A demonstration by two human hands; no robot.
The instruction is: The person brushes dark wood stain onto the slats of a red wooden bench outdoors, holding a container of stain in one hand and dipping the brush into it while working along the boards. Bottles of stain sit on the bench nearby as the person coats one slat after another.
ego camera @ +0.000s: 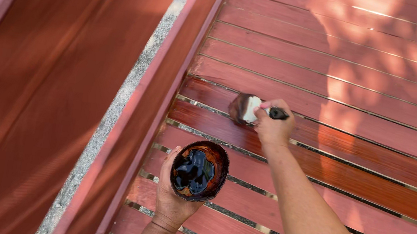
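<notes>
The paintbrush lay bristles-down on a slat of the red slatted bench, near the slat's left end, its handle pinched in the curled fingers of the right hand. The left hand was cupped under a small round bowl of dark, glossy stain, fingers wrapped up its side, held just above the nearer slats.

The likeliest trouble, as I judged it, was the bowl — it sat tipped toward the camera, and a little more tilt could slop stain onto the dry, paler slats below. An overloaded brush could also drip through the gaps between slats, or leave a lap mark where the wet band met dry wood.

The brush looked short and wide, with a pale ferrule, bristles soaked dark brown and a black handle.
</notes>
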